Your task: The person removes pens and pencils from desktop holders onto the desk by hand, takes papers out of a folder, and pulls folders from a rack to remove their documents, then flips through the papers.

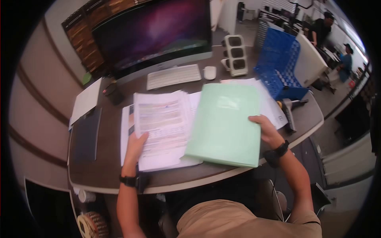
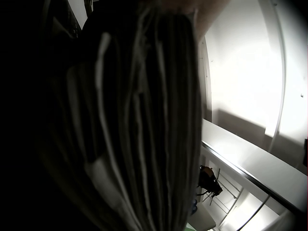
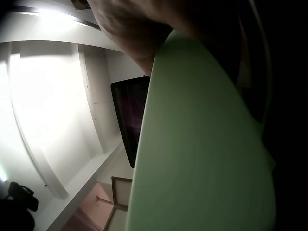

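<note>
A pale green folder (image 1: 224,123) lay tilted across the near edge of the tabletop (image 1: 107,166), its long axis running from the monitor side back toward the seated person, its near corner overhanging the rim. The right hand (image 1: 268,130) gripped the folder's right edge about midway along, thumb over the cover and fingers apparently curled beneath; the right wrist view showed only the green cover (image 3: 202,159) filling the frame under the hand. The folder therefore extended leftward and forward from those fingers.

Just beside it, to the left and partly tucked under its edge, a thick sheaf of printed papers (image 1: 160,129) stood slightly raised off the tabletop. The left hand (image 1: 135,147) held the sheaf at its lower left corner, thumb on the top sheet; the left wrist view caught the stacked page edges (image 2: 144,125) close up, too dark to count. Each hand was nearer its own item: right to the one folder, left to the one sheaf.

Beyond them stood one monitor (image 1: 152,33), one white keyboard (image 1: 174,76) and one mouse (image 1: 209,72). One blue mesh file rack (image 1: 279,65) sat at the right, with a white three-slot holder (image 1: 235,54) beside it. A dark notebook (image 1: 85,135) and a loose white sheet (image 1: 85,101) lay well apart at the left. Two people (image 1: 322,27) stood in the background.
</note>
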A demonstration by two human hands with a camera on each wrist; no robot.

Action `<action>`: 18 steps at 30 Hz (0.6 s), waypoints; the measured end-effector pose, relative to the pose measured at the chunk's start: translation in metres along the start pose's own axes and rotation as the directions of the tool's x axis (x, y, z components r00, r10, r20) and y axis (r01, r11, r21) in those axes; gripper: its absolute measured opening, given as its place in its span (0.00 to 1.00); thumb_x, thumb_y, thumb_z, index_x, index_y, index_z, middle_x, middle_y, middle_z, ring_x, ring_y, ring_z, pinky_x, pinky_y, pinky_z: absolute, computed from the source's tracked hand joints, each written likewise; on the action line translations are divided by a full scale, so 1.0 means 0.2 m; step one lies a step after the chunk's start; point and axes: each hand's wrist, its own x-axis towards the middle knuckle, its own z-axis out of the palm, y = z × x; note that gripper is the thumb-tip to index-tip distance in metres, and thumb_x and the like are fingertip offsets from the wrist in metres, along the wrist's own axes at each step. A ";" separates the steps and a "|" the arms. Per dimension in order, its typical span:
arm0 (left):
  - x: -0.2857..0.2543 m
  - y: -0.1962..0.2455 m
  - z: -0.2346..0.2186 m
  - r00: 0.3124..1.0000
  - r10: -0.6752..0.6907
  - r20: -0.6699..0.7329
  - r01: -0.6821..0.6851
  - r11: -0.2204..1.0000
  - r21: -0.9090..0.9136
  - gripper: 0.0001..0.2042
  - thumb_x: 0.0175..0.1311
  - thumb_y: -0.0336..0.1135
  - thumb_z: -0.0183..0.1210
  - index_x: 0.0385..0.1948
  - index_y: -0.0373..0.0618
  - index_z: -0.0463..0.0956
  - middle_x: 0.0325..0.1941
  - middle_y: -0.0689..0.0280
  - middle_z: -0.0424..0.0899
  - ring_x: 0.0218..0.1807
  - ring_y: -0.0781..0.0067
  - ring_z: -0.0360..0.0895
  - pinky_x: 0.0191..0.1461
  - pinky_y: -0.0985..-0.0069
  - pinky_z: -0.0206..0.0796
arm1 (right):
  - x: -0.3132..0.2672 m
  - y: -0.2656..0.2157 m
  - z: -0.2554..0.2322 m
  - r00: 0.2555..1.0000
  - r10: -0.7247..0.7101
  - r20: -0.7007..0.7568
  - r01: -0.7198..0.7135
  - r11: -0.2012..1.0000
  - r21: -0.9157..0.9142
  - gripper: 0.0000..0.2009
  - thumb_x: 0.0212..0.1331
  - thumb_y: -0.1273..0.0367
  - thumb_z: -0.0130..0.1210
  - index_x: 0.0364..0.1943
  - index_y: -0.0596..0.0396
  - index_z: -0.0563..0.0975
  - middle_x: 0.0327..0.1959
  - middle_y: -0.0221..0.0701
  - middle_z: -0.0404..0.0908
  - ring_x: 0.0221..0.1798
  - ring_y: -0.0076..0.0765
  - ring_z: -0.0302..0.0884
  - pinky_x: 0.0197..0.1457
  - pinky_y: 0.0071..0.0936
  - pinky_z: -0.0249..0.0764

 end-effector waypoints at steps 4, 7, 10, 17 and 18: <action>0.00 0.01 0.02 0.998 0.056 0.017 -0.056 0.998 -0.031 0.19 0.69 0.29 0.57 0.58 0.28 0.72 0.52 0.57 0.83 0.49 0.70 0.80 0.57 0.74 0.70 | -0.08 -0.20 -0.04 0.983 -0.181 0.043 0.179 0.983 0.038 0.22 0.64 0.73 0.54 0.61 0.68 0.69 0.56 0.41 0.79 0.54 0.37 0.81 0.60 0.33 0.77; 0.00 0.01 0.01 1.000 -0.025 -0.003 0.025 1.000 -0.005 0.18 0.69 0.30 0.57 0.57 0.27 0.72 0.51 0.56 0.84 0.49 0.69 0.81 0.56 0.74 0.70 | -0.19 -0.47 -0.09 0.834 -0.531 -0.150 0.545 0.836 0.072 0.21 0.65 0.71 0.53 0.61 0.66 0.70 0.56 0.39 0.79 0.54 0.38 0.81 0.61 0.36 0.77; -0.01 0.01 0.01 0.999 -0.052 -0.015 0.051 0.999 -0.012 0.17 0.69 0.29 0.57 0.56 0.27 0.73 0.52 0.56 0.84 0.50 0.70 0.80 0.57 0.74 0.70 | -0.30 -0.85 -0.19 0.430 -0.877 -0.217 0.884 0.457 -0.098 0.22 0.68 0.69 0.56 0.64 0.58 0.68 0.61 0.30 0.76 0.60 0.36 0.77 0.65 0.38 0.73; -0.01 0.01 0.01 0.999 -0.027 -0.022 0.027 1.000 -0.004 0.18 0.70 0.31 0.57 0.56 0.27 0.73 0.51 0.55 0.84 0.48 0.69 0.81 0.55 0.73 0.71 | -0.26 -1.35 -0.45 -0.142 -0.989 -0.044 0.776 -0.084 -0.626 0.23 0.60 0.79 0.63 0.60 0.58 0.71 0.57 0.31 0.76 0.60 0.31 0.74 0.64 0.30 0.69; -0.01 0.00 0.01 1.000 -0.013 -0.020 0.013 1.000 -0.010 0.18 0.70 0.31 0.57 0.56 0.27 0.73 0.51 0.55 0.84 0.48 0.68 0.81 0.55 0.73 0.71 | -0.21 -1.37 -0.52 -0.193 -0.981 -0.036 0.784 -0.132 -0.606 0.22 0.60 0.79 0.63 0.59 0.60 0.71 0.56 0.31 0.77 0.59 0.30 0.74 0.63 0.29 0.68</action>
